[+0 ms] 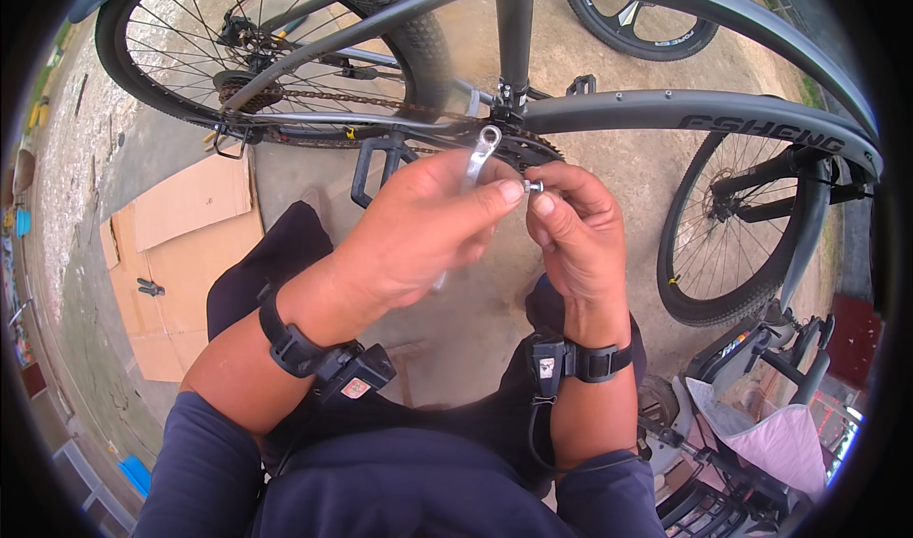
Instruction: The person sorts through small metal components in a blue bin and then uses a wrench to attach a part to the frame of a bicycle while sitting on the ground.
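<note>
My left hand (418,224) is closed around a silver ring spanner (482,150), whose ring end points up past the fingers. Its lower end shows faintly below the palm. The thumb and fingertips of this hand also touch one end of a small silver bolt (535,187). Thumb and forefinger of my right hand (582,222) pinch the bolt from the other side, so the two hands meet at it. Just behind them is the dark grey bicycle frame (618,112), with the chainring (533,148) partly hidden by my fingers. A black pedal (363,181) lies beside my left hand.
The rear wheel (423,39) is at the far left, with a rusty chain (371,103) running from it. The front wheel (677,253) stands right. Cardboard (195,205) lies on the concrete at left, with a small black object (149,288) on it. Another vehicle with a pink cover (775,443) is lower right.
</note>
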The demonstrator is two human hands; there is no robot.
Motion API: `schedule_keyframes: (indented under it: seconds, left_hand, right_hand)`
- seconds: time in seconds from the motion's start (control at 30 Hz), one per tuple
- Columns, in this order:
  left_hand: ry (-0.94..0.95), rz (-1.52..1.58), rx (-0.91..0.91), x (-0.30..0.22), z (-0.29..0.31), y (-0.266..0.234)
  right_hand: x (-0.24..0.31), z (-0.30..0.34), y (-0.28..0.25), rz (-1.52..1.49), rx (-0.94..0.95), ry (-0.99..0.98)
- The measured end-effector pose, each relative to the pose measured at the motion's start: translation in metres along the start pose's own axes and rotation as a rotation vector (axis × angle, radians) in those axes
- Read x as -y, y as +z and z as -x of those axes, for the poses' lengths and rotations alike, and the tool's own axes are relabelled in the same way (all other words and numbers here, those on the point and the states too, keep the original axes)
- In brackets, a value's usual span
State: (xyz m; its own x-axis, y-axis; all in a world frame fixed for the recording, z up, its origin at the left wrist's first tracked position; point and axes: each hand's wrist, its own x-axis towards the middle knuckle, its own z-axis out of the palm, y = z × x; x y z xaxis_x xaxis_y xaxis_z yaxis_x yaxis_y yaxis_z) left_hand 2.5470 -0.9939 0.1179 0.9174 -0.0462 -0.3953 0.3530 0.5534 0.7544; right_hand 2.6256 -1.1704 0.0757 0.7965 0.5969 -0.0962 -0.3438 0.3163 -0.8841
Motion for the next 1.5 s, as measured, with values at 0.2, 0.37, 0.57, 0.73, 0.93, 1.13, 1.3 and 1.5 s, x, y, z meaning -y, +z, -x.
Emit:
schedule_keyframes:
  seconds: [0.2,0.37,0.57,0.73,0.93,1.13,1.3,1.5]
  left_hand:
    - [0.022,-0.011,-0.01,0.004,-0.002,-0.002]
    - [0.008,-0.011,-0.04,0.005,-0.004,-0.002]
    - [0.004,-0.04,-0.045,0.006,-0.005,-0.002]
    - [-0.056,-0.007,-0.074,0.008,-0.006,-0.003]
    - [-0.02,-0.007,-0.073,0.009,-0.006,-0.003]
    - [-0.023,0.003,-0.082,0.01,-0.007,-0.004]
    - [-0.036,0.002,-0.076,0.01,-0.008,-0.003]
    - [-0.029,-0.059,-0.125,0.01,-0.008,-0.001]
  right_hand:
    - [0.004,-0.001,0.004,0.133,0.004,-0.046]
    - [0.005,-0.001,0.005,0.205,-0.001,-0.071]
    - [0.003,-0.001,0.003,0.342,0.013,-0.113]
    - [0.002,-0.001,0.003,0.352,0.006,-0.098]
    - [0.003,-0.001,0.005,0.378,-0.004,-0.09]
    - [0.001,-0.002,0.004,0.434,0.009,-0.128]
    - [0.003,-0.001,0.007,0.43,-0.018,-0.098]
    - [0.002,-0.002,0.006,0.423,-0.041,-0.079]
